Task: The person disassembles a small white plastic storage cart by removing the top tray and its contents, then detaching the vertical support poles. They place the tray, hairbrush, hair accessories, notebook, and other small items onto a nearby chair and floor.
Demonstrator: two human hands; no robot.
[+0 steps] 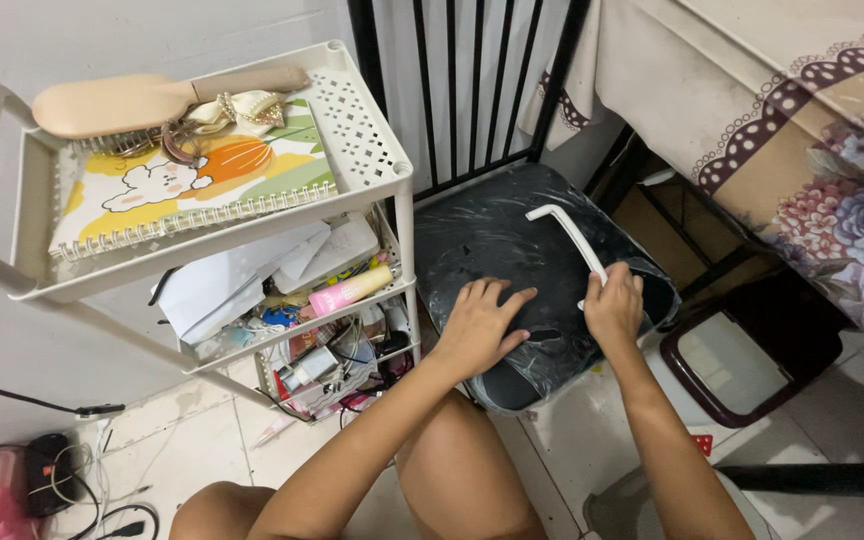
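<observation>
Head view, looking down. Left hand [479,325] lies flat and open, fingers spread, palm pressed on the black plastic-wrapped chair seat [512,240] near its front edge. Right hand [614,306] is closed around the near end of a white bracket-shaped handle [568,234], which rests on the seat and runs away toward 11 o'clock from that hand, ending in a short bent leg. At 9 o'clock of the seat, just beside it, stands a white 3-tier cart [372,150]. Top tier holds a spiral notebook [202,180] with a wooden hairbrush [142,100] lying across its far edge. A pink tube [350,290] lies on the middle tier. At 3 o'clock of the right hand, a dark-framed mirror [742,365] sits on the floor.
</observation>
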